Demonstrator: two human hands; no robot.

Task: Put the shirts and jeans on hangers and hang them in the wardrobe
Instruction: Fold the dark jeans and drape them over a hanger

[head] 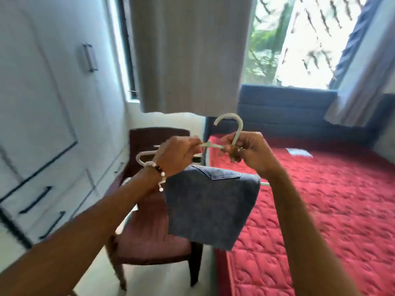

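Denim jeans [210, 207] drape over the bar of a pale hanger [232, 130] gripped by both the left hand [177, 155] and right hand [245, 153], so keeping it level should stop them sliding before the closed wardrobe [53, 103].

Both hands were raised over the dark wooden chair [149, 231]. The right hand [245, 152] gripped the neck of a pale plastic hanger [232, 124] carrying folded blue denim jeans [209, 208]; the left hand [177, 154] pinched its shoulder, beside the red quilted mattress [320, 199].
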